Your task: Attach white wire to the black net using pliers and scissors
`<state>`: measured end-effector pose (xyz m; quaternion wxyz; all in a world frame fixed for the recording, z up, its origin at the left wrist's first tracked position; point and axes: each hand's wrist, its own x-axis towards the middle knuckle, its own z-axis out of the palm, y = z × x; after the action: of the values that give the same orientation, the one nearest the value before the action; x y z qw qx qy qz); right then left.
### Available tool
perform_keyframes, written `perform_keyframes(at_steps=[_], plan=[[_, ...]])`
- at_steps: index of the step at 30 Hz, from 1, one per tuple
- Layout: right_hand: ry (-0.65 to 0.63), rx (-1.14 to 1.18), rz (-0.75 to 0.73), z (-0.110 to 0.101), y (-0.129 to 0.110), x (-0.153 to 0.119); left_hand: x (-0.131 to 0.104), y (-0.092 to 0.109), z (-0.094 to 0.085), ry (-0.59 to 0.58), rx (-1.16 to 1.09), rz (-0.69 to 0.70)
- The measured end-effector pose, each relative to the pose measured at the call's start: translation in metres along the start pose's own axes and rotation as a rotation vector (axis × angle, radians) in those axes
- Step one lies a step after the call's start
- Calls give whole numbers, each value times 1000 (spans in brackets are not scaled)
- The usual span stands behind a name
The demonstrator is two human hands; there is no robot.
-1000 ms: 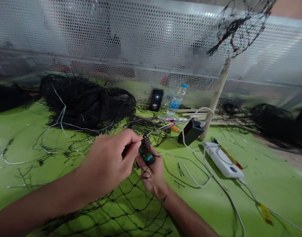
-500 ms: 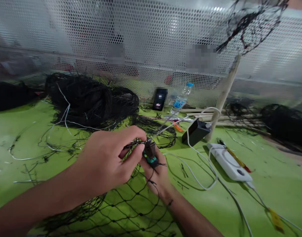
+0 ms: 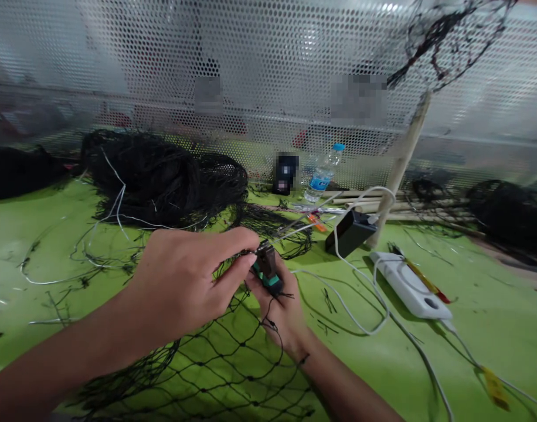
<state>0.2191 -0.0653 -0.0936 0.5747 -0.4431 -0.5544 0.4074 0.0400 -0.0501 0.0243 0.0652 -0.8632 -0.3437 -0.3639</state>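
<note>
My left hand [image 3: 184, 272] pinches dark cord of the black net between thumb and forefinger, close to the tip of a small black and green tool. That tool [image 3: 268, 269] sits in my right hand [image 3: 288, 316], whose fingers are wrapped round it and partly hidden behind it. Below both hands the wide-meshed black net [image 3: 233, 363] hangs over the green surface [image 3: 475, 293], with a strand lying across my right wrist.
Black net bundles [image 3: 158, 176] lie at the back left. Behind stand a phone [image 3: 286, 174], a water bottle [image 3: 323, 176] and a perforated metal screen [image 3: 259, 53]. At right are a black box [image 3: 350, 233], a white power strip [image 3: 409, 284], cables and a wooden post [image 3: 404, 158].
My left hand has shifted slightly left, its thumb and forefinger still together. The tool in my right hand has tilted a little. The view has moved slightly.
</note>
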Motion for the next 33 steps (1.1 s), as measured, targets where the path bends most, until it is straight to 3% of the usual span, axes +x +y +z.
perform_keyframes(at_steps=[7,22,33], plan=[[42,-24,-31,-4,10,-3,-1,-2,1,-51,23,32],[115,-151,-94,-8,7,-1,3,-1,1,-74,-26,42],[104,-169,-71,-4,0,-3,-1,-2,6,4,52,124]])
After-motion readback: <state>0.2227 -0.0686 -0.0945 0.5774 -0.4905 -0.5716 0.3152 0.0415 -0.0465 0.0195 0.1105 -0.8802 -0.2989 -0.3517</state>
